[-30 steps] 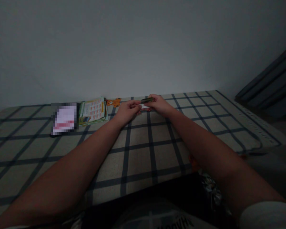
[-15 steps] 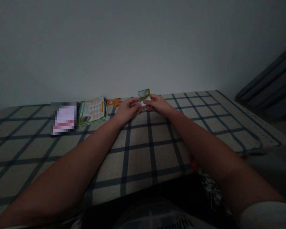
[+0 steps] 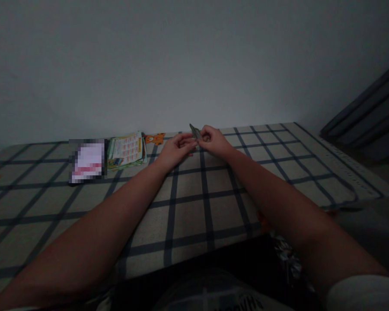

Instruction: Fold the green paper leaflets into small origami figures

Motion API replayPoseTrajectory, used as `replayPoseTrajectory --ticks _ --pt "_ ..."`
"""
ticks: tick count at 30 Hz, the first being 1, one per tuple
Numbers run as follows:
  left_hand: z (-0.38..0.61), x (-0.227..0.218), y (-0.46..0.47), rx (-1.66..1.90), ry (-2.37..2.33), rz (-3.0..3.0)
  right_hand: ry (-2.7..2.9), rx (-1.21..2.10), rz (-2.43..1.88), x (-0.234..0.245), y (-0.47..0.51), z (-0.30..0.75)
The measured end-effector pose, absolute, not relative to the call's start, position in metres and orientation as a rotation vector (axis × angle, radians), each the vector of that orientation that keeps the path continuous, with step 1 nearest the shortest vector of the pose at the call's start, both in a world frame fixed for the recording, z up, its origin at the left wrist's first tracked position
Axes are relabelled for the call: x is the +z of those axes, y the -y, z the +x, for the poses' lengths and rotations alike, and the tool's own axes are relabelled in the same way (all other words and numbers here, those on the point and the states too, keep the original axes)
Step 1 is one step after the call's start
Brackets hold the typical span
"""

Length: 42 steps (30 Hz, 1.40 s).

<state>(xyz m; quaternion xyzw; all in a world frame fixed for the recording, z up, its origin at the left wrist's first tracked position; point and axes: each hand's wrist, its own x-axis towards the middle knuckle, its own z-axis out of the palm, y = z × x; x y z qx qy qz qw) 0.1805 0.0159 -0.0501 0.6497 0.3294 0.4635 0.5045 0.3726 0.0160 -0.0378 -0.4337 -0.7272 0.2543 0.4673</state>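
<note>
Between my hands, over the far half of the table, is a small folded piece of printed paper (image 3: 194, 130), now seen nearly edge-on and dark green-grey. My right hand (image 3: 215, 141) pinches it between thumb and fingers on its right side. My left hand (image 3: 178, 151) has thumb and fingers closed at its lower left edge. The lower part of the paper is hidden by the fingertips. To the left of my left hand lies a stack of green printed sheets (image 3: 126, 151), the top one carrying rows of orange-red print.
A blurred-out phone-like object (image 3: 88, 160) with a bright screen lies left of the stack. Blue-striped checked cloth (image 3: 188, 220) with an orange bear print (image 3: 154, 139) covers the table. A wall (image 3: 194, 65) stands behind it; dark folded fabric (image 3: 369, 116) hangs at the right.
The folded paper has turned from showing its green and white printed face to nearly edge-on. Both hands have shifted slightly and my right fingers have curled more.
</note>
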Motion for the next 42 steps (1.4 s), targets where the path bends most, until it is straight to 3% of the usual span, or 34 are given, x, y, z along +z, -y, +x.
replayPoseTrajectory --ticks 14,28,42 --pt "0.1787 -0.0501 -0.0174 1.143 -0.691 1.338 2.094 0.369 -0.92 -0.0413 -0.0166 0.3752" --pt "0.1794 -0.0422 -0.0171 1.216 -0.81 1.2 2.091 0.442 -0.871 -0.0413 -0.0147 0.3784" --pt "0.1777 -0.0469 -0.0145 1.095 -0.751 1.486 1.854 0.632 -1.049 -0.0352 -0.0165 0.3729"
